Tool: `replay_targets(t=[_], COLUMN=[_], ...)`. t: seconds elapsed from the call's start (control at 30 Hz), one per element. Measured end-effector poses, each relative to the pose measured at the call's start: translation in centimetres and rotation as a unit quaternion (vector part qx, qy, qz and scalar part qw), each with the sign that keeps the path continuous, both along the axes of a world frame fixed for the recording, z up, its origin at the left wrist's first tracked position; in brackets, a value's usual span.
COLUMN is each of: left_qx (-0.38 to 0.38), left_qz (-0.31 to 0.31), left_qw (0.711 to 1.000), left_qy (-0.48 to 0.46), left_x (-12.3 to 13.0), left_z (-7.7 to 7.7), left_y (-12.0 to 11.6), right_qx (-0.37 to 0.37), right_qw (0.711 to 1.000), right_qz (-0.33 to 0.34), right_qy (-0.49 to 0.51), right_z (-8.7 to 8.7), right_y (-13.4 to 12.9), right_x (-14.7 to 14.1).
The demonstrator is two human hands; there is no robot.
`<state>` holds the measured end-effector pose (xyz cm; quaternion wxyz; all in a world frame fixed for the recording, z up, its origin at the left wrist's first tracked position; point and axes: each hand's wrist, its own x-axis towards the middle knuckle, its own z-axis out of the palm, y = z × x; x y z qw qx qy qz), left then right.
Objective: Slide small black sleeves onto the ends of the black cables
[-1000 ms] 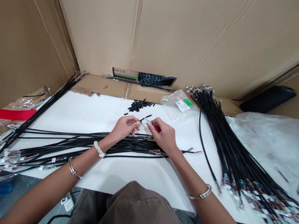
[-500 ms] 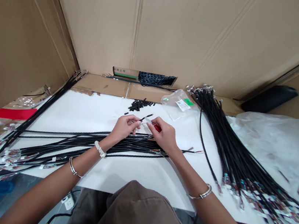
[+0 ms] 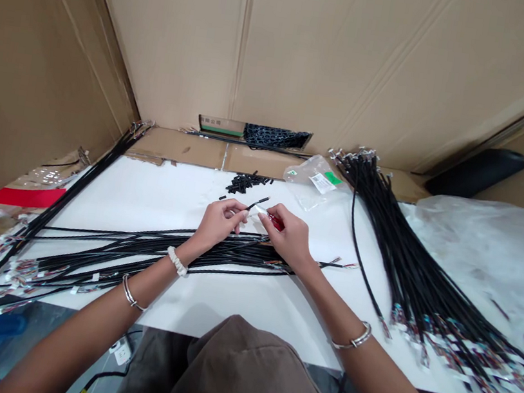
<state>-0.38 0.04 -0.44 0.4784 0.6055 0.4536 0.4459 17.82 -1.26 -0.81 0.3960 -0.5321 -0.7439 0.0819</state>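
Note:
My left hand pinches a thin black cable close to its end, which points up and to the right. Curled around a small red-handled tool, my right hand sits just beside that cable end. A pale tip shows between the two hands; whether it touches the cable I cannot tell. Below both hands lies a loose bundle of black cables with coloured wire ends. Beyond them is a heap of short black tube pieces, with one single piece apart from it.
A thick sheaf of black cables fans out on the right, beside crumpled clear plastic. Another cable bundle runs along the left. A clear bag with a green label lies at the back. Cardboard walls enclose the table.
The whole view has shifted very slightly. Both hands keep nearly the same place and grip, with the cable end and red-handled tool still close together.

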Motion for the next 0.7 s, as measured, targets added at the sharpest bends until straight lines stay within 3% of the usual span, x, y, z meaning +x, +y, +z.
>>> replay_targets(t=[0.17,0.7], left_qx=[-0.022,-0.064], left_qz=[-0.027,-0.014], left_qw=[0.999,0.997], left_qy=[-0.013,-0.048], left_x=[0.18,0.23], left_z=[0.02,0.23], left_y=[-0.11,-0.11], right_qx=[0.037,0.021], right_qw=[0.999,1.000], right_qz=[0.001,0.006], right_qy=[-0.019,-0.013], right_z=[0.06,0.23], right_y=[0.00,-0.05], right_x=[-0.17,0.60])
